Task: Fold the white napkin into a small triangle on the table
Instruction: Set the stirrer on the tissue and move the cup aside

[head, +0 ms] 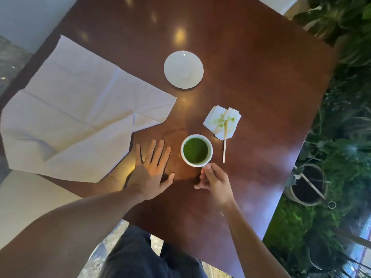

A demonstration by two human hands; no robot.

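Note:
A large white napkin (76,109) lies spread and creased on the left part of the dark wooden table (251,87), one corner folded over near its right side. My left hand (151,170) rests flat on the table just right of the napkin's lower edge, fingers spread, holding nothing. My right hand (214,181) pinches the handle of a white cup (196,150) full of green drink, near the table's front middle.
An empty white saucer (183,69) sits behind the cup. A small stained paper tissue (221,121) with a wooden stirrer (224,144) lies right of the cup. Plants and a pot (308,184) stand off the table's right edge.

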